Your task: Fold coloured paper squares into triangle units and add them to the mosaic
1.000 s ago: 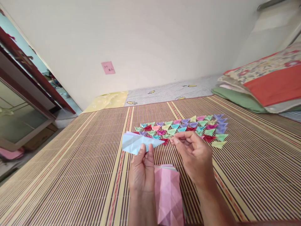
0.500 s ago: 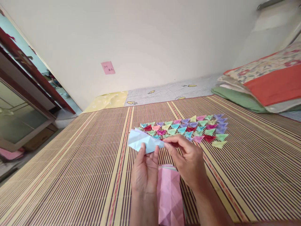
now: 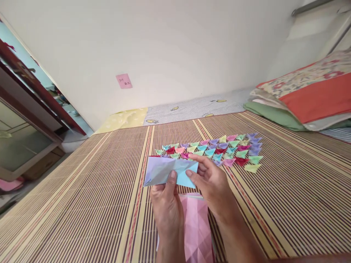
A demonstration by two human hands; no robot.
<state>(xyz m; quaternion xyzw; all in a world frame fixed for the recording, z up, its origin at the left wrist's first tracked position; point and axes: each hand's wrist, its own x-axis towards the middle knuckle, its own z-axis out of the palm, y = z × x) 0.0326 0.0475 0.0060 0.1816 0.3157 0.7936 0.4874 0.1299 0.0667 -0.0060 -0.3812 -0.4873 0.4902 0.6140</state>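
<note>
Between my two hands is a folded sheet of origami paper (image 3: 161, 170), lavender at the left and light blue at the right, held above the mat. My left hand (image 3: 168, 204) grips its lower edge, thumb on the near face and fingers behind. At the right end, my right hand (image 3: 212, 179) pinches the paper with thumb in front and index finger along the top edge. Below them a stack of creased pink paper (image 3: 196, 223) lies on the mat, partly covered by my left wrist. Beyond the hands, rows of small folded paper pieces (image 3: 221, 150) in many colours are laid out.
A striped bamboo mat (image 3: 90, 193) covers the bed surface. Folded bedding (image 3: 309, 98) is piled at the right. A white wall with a pink note (image 3: 124, 81) stands behind, and a doorway (image 3: 65, 106) opens at the left.
The paper has been turned and opened from a narrow, pointed shape into a broad rectangle showing lavender and blue. My right hand has shifted its hold from the tip to the right end.
</note>
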